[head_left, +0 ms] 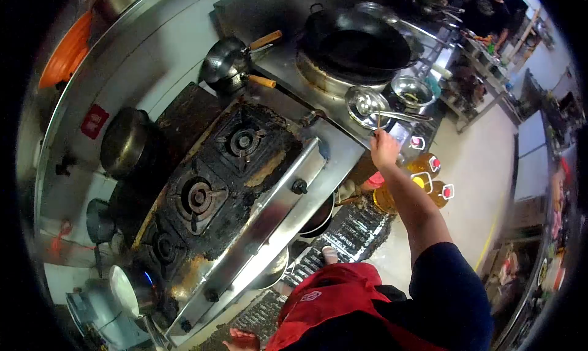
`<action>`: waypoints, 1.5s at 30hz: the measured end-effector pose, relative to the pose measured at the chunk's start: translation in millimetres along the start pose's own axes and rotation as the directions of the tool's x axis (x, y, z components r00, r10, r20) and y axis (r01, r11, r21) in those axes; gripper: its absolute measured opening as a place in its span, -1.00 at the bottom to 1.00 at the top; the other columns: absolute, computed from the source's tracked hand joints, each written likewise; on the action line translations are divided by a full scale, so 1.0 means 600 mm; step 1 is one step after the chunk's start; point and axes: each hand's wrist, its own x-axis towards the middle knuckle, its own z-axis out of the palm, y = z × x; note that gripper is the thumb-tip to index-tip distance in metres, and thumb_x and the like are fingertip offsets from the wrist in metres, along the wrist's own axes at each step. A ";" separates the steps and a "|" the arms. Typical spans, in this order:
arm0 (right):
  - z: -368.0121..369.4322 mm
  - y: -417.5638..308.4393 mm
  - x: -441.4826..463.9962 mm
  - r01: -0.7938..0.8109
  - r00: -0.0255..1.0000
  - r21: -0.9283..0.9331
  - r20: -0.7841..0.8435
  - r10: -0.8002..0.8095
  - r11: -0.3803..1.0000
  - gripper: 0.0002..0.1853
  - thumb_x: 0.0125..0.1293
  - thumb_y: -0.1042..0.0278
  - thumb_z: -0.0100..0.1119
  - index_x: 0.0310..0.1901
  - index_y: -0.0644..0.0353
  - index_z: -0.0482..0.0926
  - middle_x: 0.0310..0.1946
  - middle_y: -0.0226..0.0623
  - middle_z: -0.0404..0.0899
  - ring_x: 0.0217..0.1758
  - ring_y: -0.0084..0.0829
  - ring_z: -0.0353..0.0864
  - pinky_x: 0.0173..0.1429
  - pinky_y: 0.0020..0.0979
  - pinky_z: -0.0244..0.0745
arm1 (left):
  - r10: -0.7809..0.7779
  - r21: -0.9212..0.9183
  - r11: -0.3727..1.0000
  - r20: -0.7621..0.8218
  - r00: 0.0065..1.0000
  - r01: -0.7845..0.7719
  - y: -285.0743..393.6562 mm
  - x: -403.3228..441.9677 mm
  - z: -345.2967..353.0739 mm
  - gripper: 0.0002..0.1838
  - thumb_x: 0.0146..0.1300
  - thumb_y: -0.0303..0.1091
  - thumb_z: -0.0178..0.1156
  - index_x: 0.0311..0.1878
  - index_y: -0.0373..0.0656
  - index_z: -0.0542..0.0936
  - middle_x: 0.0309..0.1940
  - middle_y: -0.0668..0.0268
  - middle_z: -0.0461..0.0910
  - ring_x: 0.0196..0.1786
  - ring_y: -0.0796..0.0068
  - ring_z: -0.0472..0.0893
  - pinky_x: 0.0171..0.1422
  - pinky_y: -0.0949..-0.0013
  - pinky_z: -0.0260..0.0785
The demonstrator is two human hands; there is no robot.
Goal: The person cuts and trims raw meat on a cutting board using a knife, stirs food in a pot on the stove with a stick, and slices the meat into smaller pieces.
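My right hand (384, 148) reaches out over the counter's near corner, its fingers closed round a thin brownish handle (378, 121). That handle points up towards a metal bowl (360, 119); what its far end is, I cannot make out. A perforated metal skimmer (367, 102) lies across the bowl, its long handle pointing right. Beside it stands a metal pot (411, 91). Low at the bottom edge, my left hand (242, 340) hangs near the stove front with fingers apart and nothing in it, partly cut off by the frame.
A grimy stove (211, 186) with several burners runs along the left. A white-filled saucepan (125, 293) sits by a blue flame at its near end. Behind the bowl stands a large black wok (361, 48). Oil jugs (422, 164) occupy the floor beside a black mat (352, 231).
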 end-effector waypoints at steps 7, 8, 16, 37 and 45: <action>0.003 0.004 -0.005 0.042 0.968 0.074 0.245 -0.059 0.996 -0.28 0.21 0.05 0.33 0.33 0.26 0.40 0.12 0.05 0.58 0.18 0.02 0.56 0.24 -0.11 0.46 | 0.067 -0.139 0.989 0.080 0.994 -0.056 -0.019 0.040 -0.135 -0.27 0.38 0.49 -0.34 -0.21 0.00 0.52 -0.47 0.45 0.50 -0.47 0.43 0.44 -0.34 0.33 0.36; 0.087 0.080 -0.018 0.291 0.956 0.102 0.004 -0.293 0.951 -0.24 0.26 0.09 0.30 0.39 0.34 0.31 0.25 0.10 0.48 0.28 -0.01 0.50 0.31 -0.13 0.44 | 0.078 -0.137 0.988 0.015 0.997 -0.075 -0.025 0.036 -0.120 -0.29 0.39 0.47 -0.33 -0.24 0.00 0.49 -0.49 0.45 0.47 -0.49 0.44 0.40 -0.36 0.35 0.33; 0.034 0.193 -0.166 0.272 0.955 -0.220 -0.054 -0.290 0.937 -0.28 0.48 -0.15 -0.02 0.43 0.29 0.24 0.32 0.15 0.38 0.36 0.11 0.39 0.38 -0.01 0.33 | 0.012 -0.044 0.999 0.080 0.997 -0.008 -0.039 0.035 -0.055 -0.81 0.42 -0.09 0.10 -0.20 0.04 0.54 -0.45 0.45 0.59 -0.47 0.50 0.54 -0.36 0.40 0.47; -0.324 0.112 -0.682 0.413 0.671 -0.438 0.740 0.059 0.798 -0.32 0.18 -0.23 0.23 0.27 -0.05 0.48 0.27 -0.27 0.47 0.38 -0.04 0.30 0.29 0.17 0.31 | -0.072 -0.369 0.875 0.544 0.836 0.315 0.213 0.248 -0.051 -0.19 0.44 0.40 -0.47 -0.19 -0.06 0.64 -0.52 0.35 0.56 -0.44 0.40 0.47 -0.25 0.27 0.32; -0.457 0.086 -0.774 0.153 0.584 -0.366 0.783 0.215 0.918 -0.37 0.22 -0.17 0.21 0.23 0.05 0.54 0.20 -0.11 0.55 0.30 0.00 0.43 0.32 0.02 0.35 | -0.629 0.277 0.771 0.471 0.618 0.574 -0.003 0.170 -0.008 -0.42 0.49 0.18 -0.18 -0.09 -0.10 0.65 -0.45 0.35 0.62 -0.42 0.45 0.54 -0.26 0.39 0.44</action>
